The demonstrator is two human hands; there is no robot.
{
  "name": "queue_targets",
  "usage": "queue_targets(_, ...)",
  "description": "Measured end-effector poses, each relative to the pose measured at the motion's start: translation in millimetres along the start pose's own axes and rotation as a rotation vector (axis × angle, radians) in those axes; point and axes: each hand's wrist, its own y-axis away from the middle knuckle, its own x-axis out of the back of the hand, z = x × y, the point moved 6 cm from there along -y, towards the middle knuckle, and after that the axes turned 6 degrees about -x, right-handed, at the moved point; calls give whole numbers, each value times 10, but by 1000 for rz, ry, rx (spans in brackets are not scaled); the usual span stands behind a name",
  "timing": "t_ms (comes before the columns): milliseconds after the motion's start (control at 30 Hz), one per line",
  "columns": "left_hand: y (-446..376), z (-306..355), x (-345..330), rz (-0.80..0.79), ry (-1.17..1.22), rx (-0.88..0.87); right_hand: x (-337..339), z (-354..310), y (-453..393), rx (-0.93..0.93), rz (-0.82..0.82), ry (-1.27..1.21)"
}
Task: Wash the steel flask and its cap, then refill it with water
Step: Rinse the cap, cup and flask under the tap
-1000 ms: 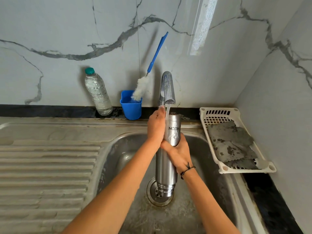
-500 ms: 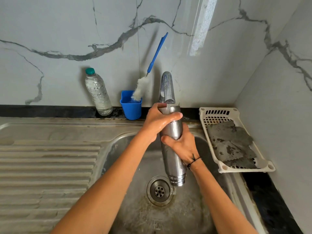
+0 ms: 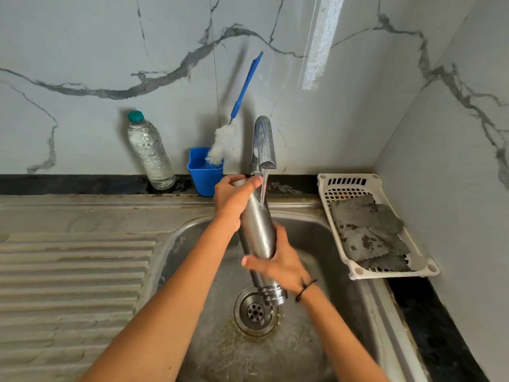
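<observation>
Steel flask (image 3: 257, 230) inverted and tilted over the sink (image 3: 316, 230), threaded mouth down near the drain (image 3: 255, 312). Tap (image 3: 264, 144) stream hits its upper side. Left hand (image 3: 234, 201) wraps the top end, right hand (image 3: 278, 264) curls round the lower body. Blue cup (image 3: 203, 175) with bottle brush (image 3: 223, 144) behind, plastic bottle (image 3: 150, 153) to the left.

The left hand (image 3: 234, 201) covers the steel flask's (image 3: 259, 230) far end; the right hand (image 3: 278, 264) hides its middle.
</observation>
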Motion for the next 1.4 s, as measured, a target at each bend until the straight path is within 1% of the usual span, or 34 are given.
queue_targets(67, 55, 59, 9, 119, -123, -76, -71, 50, 108, 23, 192, 149)
queue_targets(133, 197, 112, -33, 190, -200, -180, -64, 37, 131, 47, 330, 227)
queue_targets(200, 338, 137, -60, 248, -233, -275, -27, 0, 107, 95, 388, 285)
queue_targets(233, 379, 161, -72, 256, -260, -325, -4, -17, 100, 115, 396, 273)
queue_targets(267, 389, 191, -95, 241, -291, -360, 16, -24, 99, 131, 384, 230)
queue_targets(300, 357, 219, -121, 204, -313, -359, 33, -22, 104, 135, 348, 167)
queue_targets(367, 249, 233, -169, 94, -277, -262, 68, -8, 88, 119, 207, -15)
queue_targets(433, 199, 192, -175, -20, -127, -119, 134, 18, 36, 104, 32, -222)
queue_targets(500, 181, 101, -174, -135, 20, -29, 202, 93, -8, 97, -125, -378)
queue_targets(567, 233, 14, -184, -266, 151, 13, 185, 232, -38, 43, -277, -517)
queue_targets(633, 292, -86, -223, -403, 302, 57, 39, 362, -5, -6, -494, -709)
queue_targets(700, 347, -175, -326, -578, 422, 72, -166, 311, 122, 23, -770, -886)
queue_targets(733, 394, -186, -384, -667, 475, 74, -249, 263, 179, 43, -858, -950)
queue_targets(767, 414, -196, -427, -729, 509, 77, -304, 222, 218, 47, -900, -989)
queue_targets(800, 401, -200, -442, -747, 488, 76, -335, 202, 229, 31, -887, -986)
queue_targets(833, 356, -190, -426, -712, 425, 64, -333, 184, 215, 0, -827, -968)
queue_targets(867, 301, -163, -390, -630, 311, 44, -288, 189, 173, -31, -692, -905)
queue_targets(933, 204, -122, -291, -420, 78, 27, -136, 195, 78, -67, -325, -668)
queue_targets(967, 176, -131, -263, -320, 1, 25, -82, 165, 51, -51, -182, -585)
queue_targets(1000, 176, -134, -251, -262, -40, -1, -64, 122, 37, -18, -91, -565)
queue_targets(1033, 184, -109, -250, -244, -86, -88, -54, 73, 22, 13, -30, -587)
queue_targets(1067, 252, -42, -261, -265, -153, -222, -45, 15, 4, 24, 23, -613)
queue_targets(1133, 429, -28, -333, -369, -279, -452, 32, -83, -73, 27, 126, -652)
queue_targets(1200, 679, -143, -343, -441, -386, -578, 179, -192, -180, 45, 165, -623)
queue_targets(1267, 918, -298, -288, -440, -478, -681, 277, -255, -283, 30, 115, -598)
queue_targets(1300, 992, -359, -256, -434, -502, -702, 283, -246, -299, -7, 69, -600)
queue_targets(1400, 992, -368, -242, -423, -571, -651, 194, -200, -198, -68, -72, -658)
